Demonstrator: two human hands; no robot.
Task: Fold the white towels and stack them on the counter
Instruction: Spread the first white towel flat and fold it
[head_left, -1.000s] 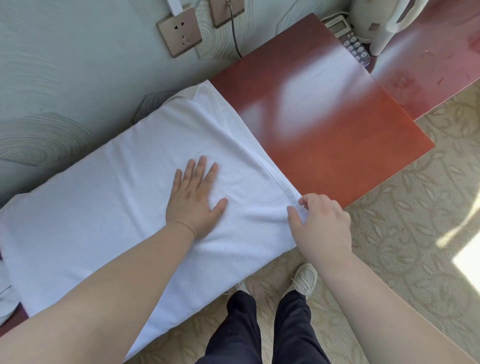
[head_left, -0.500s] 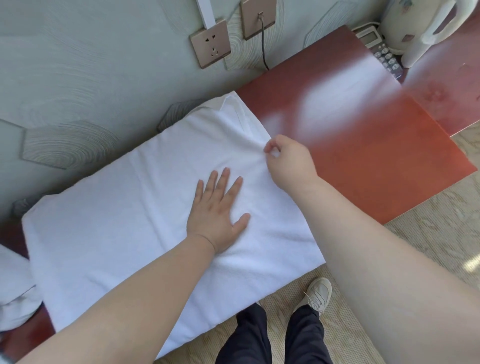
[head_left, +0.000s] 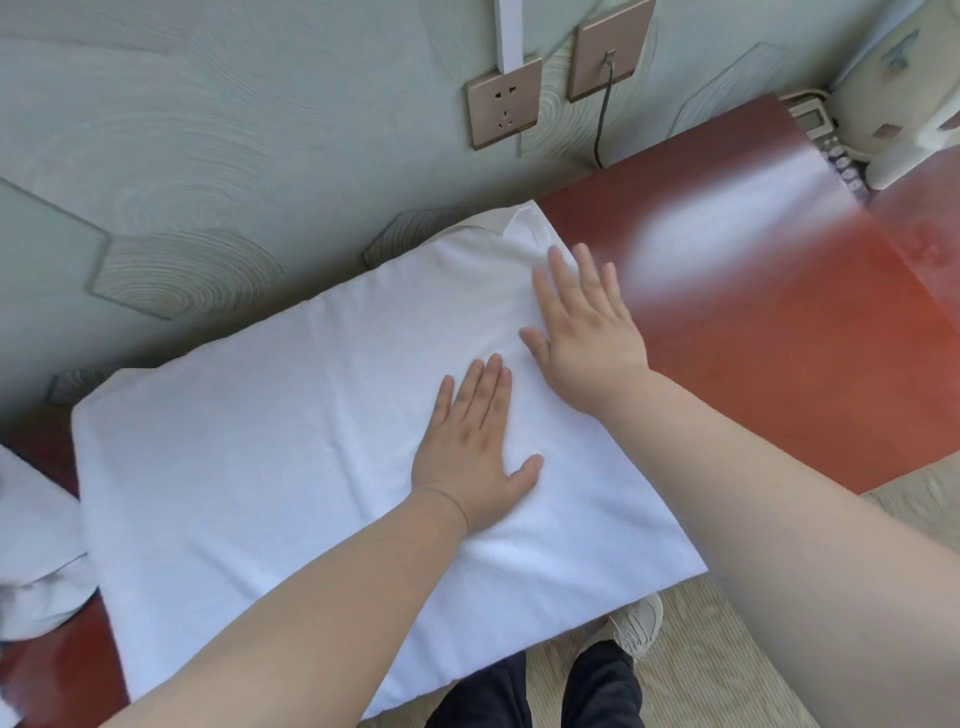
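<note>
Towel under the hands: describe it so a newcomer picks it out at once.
On the red-brown counter along the green wall, the towel is the large flat white rectangle. The left hand and right hand lie flat on it, unlike the crumpled towel at the far left.

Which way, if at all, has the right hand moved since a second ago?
Yes. The right hand slid along the white towel, away from the front of the counter toward the wall, and now lies flat.

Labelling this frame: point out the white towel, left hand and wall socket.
white towel (head_left: 260, 467), head view, bare middle of its top.
left hand (head_left: 475, 447), head view, back of the hand.
wall socket (head_left: 503, 106), head view, centre of its plate.
</note>
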